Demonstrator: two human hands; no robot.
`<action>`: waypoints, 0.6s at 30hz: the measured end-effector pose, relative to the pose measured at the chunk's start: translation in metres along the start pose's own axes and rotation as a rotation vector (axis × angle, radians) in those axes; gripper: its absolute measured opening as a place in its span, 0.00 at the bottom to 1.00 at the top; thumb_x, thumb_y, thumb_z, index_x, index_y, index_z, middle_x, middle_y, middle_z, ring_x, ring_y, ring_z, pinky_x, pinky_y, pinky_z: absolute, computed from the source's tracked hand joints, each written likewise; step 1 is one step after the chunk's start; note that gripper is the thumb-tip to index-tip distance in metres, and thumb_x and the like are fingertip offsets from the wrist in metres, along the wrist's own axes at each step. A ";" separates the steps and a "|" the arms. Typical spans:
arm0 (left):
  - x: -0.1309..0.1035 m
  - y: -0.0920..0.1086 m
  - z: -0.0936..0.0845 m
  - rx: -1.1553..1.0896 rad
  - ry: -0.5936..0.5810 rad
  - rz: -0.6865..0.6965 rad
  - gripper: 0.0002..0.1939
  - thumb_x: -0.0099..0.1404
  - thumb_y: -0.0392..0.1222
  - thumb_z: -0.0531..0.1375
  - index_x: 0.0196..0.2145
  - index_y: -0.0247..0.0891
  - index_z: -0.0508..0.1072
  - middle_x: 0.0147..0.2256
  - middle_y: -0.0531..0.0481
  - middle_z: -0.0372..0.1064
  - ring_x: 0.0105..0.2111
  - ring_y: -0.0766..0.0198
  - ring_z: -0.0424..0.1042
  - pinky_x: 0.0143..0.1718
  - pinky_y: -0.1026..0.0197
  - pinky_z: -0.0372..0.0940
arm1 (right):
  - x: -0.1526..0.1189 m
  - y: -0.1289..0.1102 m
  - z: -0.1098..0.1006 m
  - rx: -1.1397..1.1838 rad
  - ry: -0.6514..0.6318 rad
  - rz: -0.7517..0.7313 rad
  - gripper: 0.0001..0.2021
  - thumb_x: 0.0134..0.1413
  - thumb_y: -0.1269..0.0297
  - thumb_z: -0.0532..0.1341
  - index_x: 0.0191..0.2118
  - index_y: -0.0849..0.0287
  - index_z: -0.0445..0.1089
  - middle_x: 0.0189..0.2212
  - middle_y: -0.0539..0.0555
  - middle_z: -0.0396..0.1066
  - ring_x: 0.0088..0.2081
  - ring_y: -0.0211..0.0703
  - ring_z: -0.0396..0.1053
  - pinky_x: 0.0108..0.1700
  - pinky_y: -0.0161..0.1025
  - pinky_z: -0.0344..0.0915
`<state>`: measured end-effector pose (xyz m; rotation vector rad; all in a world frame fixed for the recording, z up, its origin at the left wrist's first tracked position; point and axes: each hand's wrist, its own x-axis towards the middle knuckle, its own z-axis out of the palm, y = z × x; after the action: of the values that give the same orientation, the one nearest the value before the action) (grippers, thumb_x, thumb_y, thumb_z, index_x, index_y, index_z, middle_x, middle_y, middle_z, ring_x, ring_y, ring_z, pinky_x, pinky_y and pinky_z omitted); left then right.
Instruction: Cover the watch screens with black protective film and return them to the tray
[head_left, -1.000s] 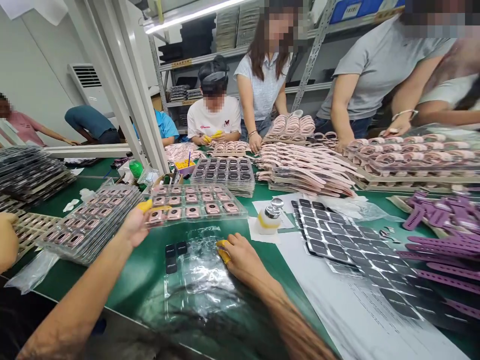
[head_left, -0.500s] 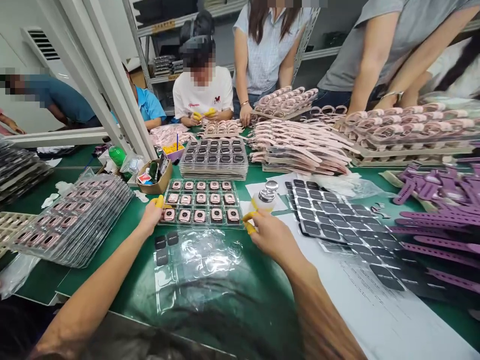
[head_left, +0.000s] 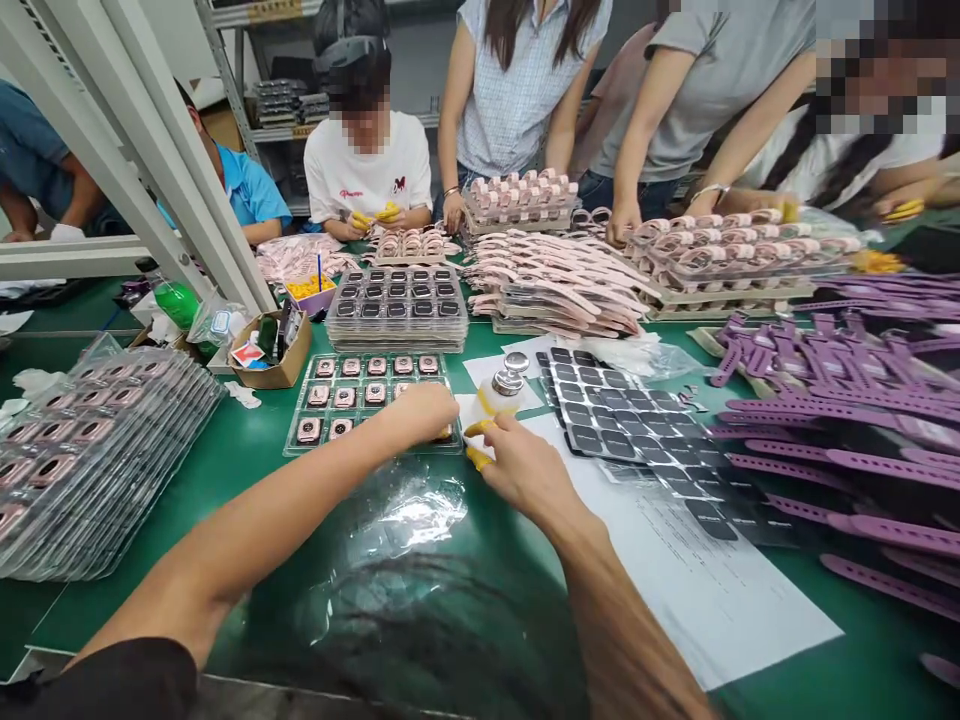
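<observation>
A clear plastic tray (head_left: 291, 436) holds rows of pink square watch cases with dark round backs. My left hand (head_left: 427, 412) reaches across the tray's right half, covering several cases; its fingertips are hidden behind the hand. By the tray's right edge is my right hand (head_left: 521, 462), its yellow-covered thumb and forefinger apart, with nothing visible between them. Just beyond it stands a dispenser bottle (head_left: 501, 392) with a metal top on white paper. Clear plastic film (head_left: 424, 515) lies in front of the tray, partly under my left forearm.
Stacked trays of watch cases (head_left: 112, 470) stand left, and a tray stack with dark squares (head_left: 397, 325) behind. Black square sheets (head_left: 615, 410) and purple straps (head_left: 847, 460) lie right. A cardboard box (head_left: 281, 365) sits back left. Co-workers stand and sit across the table.
My left hand has moved right, from the tray's left edge to over its right side. My right hand stays beside the right edge. The view has shifted, and my left forearm now crosses the film.
</observation>
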<state>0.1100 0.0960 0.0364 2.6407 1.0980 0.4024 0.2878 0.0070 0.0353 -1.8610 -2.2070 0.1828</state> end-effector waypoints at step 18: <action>-0.155 0.020 -0.024 -1.514 0.185 -0.674 0.23 0.55 0.53 0.77 0.39 0.38 0.75 0.39 0.49 0.77 0.38 0.62 0.76 0.42 0.60 0.73 | -0.007 -0.054 0.040 0.693 0.243 -0.700 0.22 0.66 0.68 0.63 0.60 0.34 0.71 0.50 0.54 0.75 0.42 0.46 0.77 0.43 0.47 0.80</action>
<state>0.0096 -0.0263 0.0413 0.8899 0.9831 0.8513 0.2271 -0.0066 0.0095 -0.6742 -2.0980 0.4747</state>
